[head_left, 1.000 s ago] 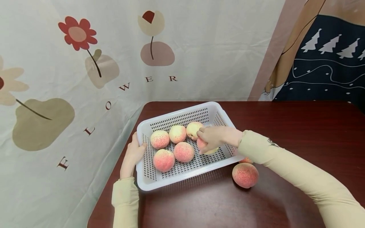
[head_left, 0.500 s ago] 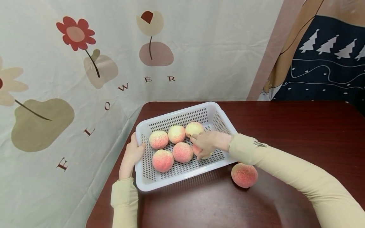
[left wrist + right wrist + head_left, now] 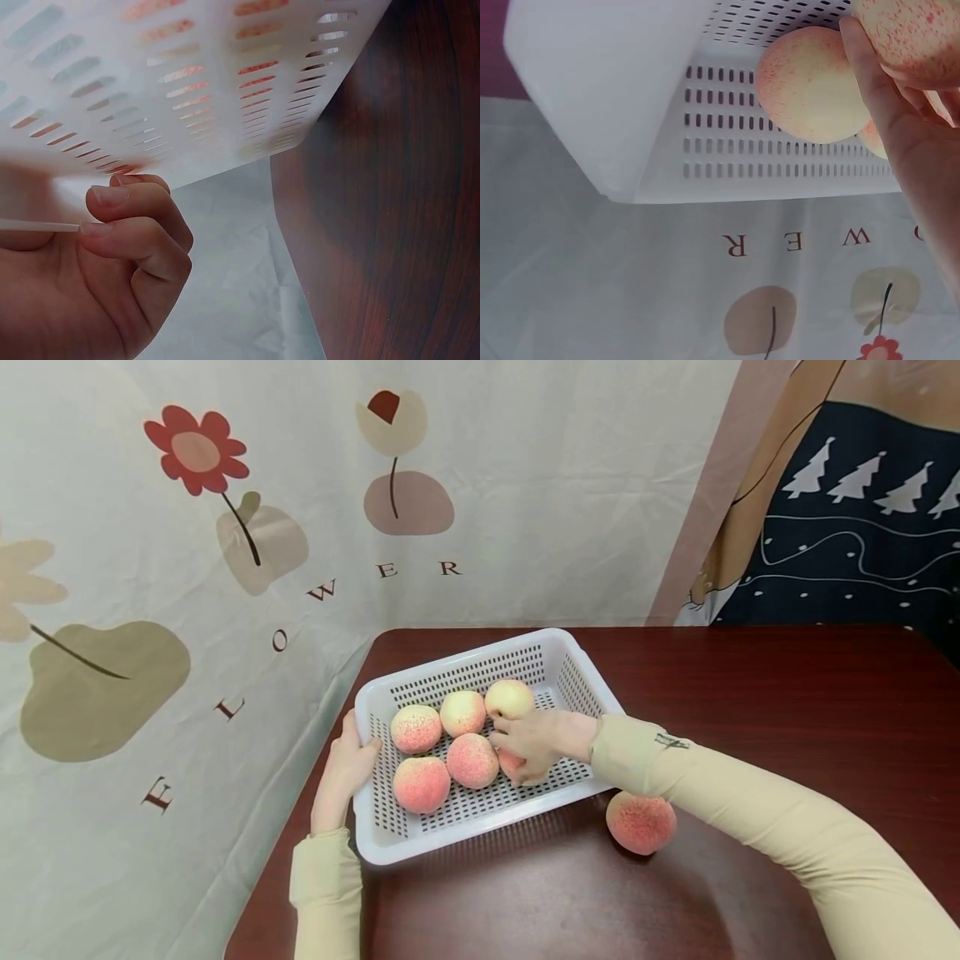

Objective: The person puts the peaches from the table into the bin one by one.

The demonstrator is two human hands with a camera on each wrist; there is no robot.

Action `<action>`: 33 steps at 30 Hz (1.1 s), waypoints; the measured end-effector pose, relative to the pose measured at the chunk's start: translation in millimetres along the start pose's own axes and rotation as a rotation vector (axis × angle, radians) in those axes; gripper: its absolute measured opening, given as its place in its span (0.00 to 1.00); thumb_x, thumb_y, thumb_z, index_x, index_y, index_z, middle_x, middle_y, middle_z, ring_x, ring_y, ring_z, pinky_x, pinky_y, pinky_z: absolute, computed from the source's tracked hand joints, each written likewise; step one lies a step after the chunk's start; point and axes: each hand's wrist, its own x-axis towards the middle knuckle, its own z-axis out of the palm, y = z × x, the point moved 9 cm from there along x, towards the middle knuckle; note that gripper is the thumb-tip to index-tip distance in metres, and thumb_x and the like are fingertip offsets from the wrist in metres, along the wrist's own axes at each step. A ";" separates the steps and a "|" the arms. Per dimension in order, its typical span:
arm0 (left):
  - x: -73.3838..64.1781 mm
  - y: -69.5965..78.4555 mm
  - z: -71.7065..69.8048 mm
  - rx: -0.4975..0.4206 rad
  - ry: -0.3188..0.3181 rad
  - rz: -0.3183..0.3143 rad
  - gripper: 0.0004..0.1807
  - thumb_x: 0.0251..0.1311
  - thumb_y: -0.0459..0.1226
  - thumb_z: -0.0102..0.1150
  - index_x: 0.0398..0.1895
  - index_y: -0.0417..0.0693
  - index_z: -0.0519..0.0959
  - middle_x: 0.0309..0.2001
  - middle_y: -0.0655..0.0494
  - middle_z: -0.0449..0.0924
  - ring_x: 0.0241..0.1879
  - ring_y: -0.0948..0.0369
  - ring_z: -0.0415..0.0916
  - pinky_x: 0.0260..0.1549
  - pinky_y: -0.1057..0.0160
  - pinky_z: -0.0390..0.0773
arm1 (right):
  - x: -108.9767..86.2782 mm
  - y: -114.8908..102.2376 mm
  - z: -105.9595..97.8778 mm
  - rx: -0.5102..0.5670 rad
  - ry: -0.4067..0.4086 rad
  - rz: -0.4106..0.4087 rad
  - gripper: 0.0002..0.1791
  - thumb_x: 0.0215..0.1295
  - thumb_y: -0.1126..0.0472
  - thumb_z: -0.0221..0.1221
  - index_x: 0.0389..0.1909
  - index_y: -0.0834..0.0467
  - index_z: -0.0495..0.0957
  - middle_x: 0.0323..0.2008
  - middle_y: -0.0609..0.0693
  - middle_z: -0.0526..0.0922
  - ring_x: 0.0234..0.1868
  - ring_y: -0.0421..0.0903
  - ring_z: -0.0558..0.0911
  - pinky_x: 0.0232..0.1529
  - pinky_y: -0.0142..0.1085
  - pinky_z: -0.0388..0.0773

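Note:
A white perforated plastic basket [image 3: 480, 837] sits at an angle on the table, with two rows of pink-and-yellow peaches in it. My left hand [image 3: 352, 762] grips its left rim, and the left wrist view shows the curled fingers [image 3: 142, 244] under the rim. Inside the basket my right hand [image 3: 536, 739] holds a peach [image 3: 512, 766] at the right end of the front row, close against the middle front peach [image 3: 472, 761]. A pale peach [image 3: 510, 698] lies just behind it. In the right wrist view the held peach [image 3: 915, 37] is partly covered by the fingers.
Another peach [image 3: 641, 823] lies on the dark red wooden table [image 3: 517, 902], right of the basket and partly under the right sleeve [image 3: 720, 785]. A pale curtain [image 3: 562, 527] with printed flowers hangs along the back and left edges of the table.
My right hand has moved left inside the basket with its peach, up to the front row. The front peaches have shifted slightly left. The left hand keeps its grip on the rim.

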 end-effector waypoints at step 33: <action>3.3 -2.4 0.7 -0.001 -0.007 -0.003 0.35 0.68 0.37 0.38 0.75 0.48 0.37 0.45 0.29 0.76 0.26 0.53 0.84 0.21 0.58 0.84 | -143.7 92.9 -37.1 0.449 0.377 0.224 0.27 0.62 0.53 0.61 0.60 0.57 0.70 0.55 0.53 0.73 0.52 0.49 0.77 0.53 0.47 0.78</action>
